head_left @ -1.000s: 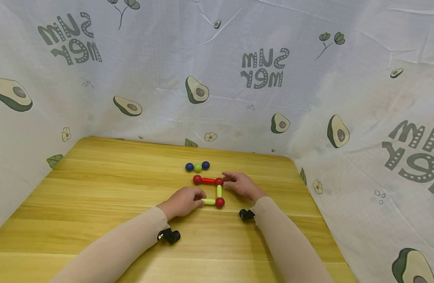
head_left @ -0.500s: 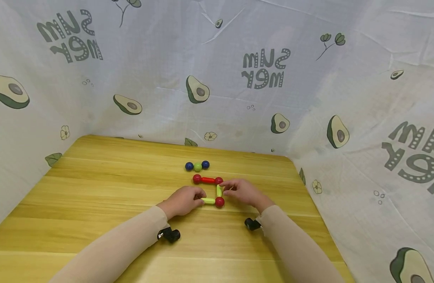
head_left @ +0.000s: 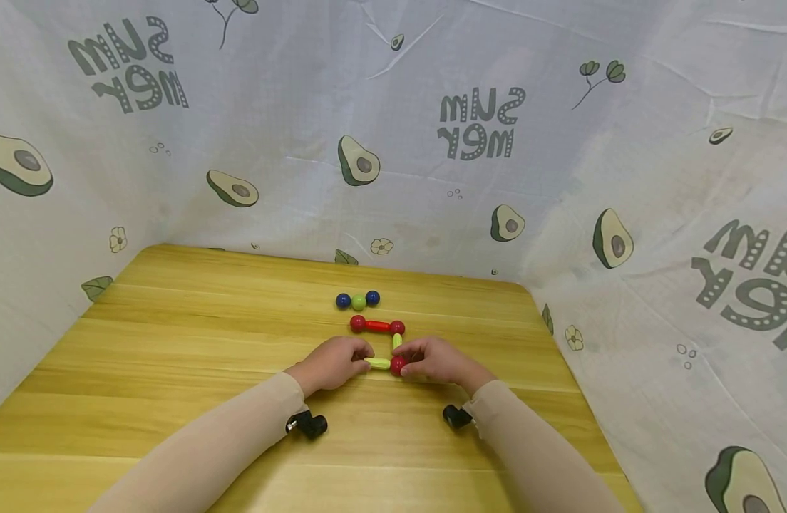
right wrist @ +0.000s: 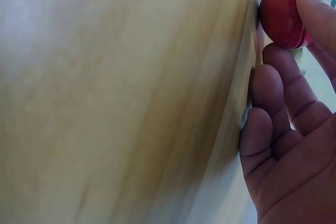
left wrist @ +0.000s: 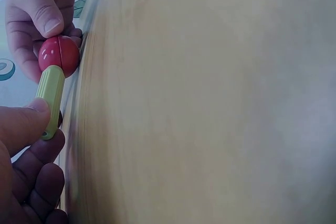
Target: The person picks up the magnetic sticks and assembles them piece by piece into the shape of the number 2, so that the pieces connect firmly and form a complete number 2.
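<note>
Between the two hands, over toward the far edge of the worktop (head_left: 227, 328), sits a bent chain of toy pieces. The person's left hand (head_left: 332, 363) pinches the loose end of a lime rod (head_left: 377, 363) between thumb and fingers; the right hand (head_left: 441, 362) has its fingers and thumb closed around the near red ball (head_left: 398, 366) at that rod's other end. From this ball a second lime rod (head_left: 397, 341) runs toward the far edge, partly hidden behind the right hand, to another red ball (head_left: 398, 327). There the chain turns toward the left edge along a red rod (head_left: 377, 326) and ends in a third red ball (head_left: 358, 323).

Just beyond, closer to the far edge, a lime ball (head_left: 358, 302) sits between two blue balls, one on the left (head_left: 343, 301) and one on the right (head_left: 372, 298). Under each beige sleeve (head_left: 239, 427) juts a small black camera (head_left: 313, 426), near the chain but apart from it.

White cloth (head_left: 278, 142) hangs past the far, left and right edges, printed with avocado halves (head_left: 358, 161), leaves and little flowers. Its grey lettering (head_left: 480, 123) reads "summer", split over two lines and mirrored; the copy beyond the right edge is cut off from my side.
</note>
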Demonstrator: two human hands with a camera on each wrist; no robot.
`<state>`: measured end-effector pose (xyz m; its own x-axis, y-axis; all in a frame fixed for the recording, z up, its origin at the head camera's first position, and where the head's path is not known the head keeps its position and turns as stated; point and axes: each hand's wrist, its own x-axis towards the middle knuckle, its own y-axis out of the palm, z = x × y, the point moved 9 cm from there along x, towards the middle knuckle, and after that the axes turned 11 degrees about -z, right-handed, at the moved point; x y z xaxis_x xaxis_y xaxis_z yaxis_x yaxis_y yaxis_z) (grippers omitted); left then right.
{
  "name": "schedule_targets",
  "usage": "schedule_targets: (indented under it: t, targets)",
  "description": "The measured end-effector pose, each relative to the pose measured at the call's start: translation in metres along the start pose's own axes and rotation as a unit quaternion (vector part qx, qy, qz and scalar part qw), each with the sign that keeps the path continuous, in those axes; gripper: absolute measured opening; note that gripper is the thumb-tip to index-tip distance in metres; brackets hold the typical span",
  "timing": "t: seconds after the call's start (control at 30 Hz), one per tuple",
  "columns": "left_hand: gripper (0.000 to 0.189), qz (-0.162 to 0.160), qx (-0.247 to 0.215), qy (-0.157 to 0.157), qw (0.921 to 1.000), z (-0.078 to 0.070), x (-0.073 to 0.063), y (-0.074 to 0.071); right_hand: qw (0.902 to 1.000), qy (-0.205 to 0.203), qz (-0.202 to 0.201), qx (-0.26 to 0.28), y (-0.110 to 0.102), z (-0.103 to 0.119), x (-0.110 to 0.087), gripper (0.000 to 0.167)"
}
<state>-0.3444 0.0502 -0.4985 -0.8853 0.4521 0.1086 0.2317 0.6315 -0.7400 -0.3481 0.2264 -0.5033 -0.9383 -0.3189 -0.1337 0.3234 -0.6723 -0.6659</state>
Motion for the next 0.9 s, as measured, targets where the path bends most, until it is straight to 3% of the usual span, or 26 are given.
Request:
schedule_targets:
  t: [0.57,0.73,0.9]
  targets:
    - [0.021,0.003,-0.008,-0.005,0.9999,0.002,-0.002,-0.002,1.0,0.002,-0.001,0.003,0.002,-0.002,-0.003,0.033]
    - [0.023,-0.007,-0.004,-0.015,0.9999,0.007,0.001,-0.013,1.0,0.006,-0.004,0.0,0.001,-0.004,-0.005,0.031]
    - [0.025,-0.023,0.012,-0.03,0.9992,0.016,0.006,-0.036,0.9997,0.009,-0.008,-0.019,-0.002,-0.008,-0.006,0.031]
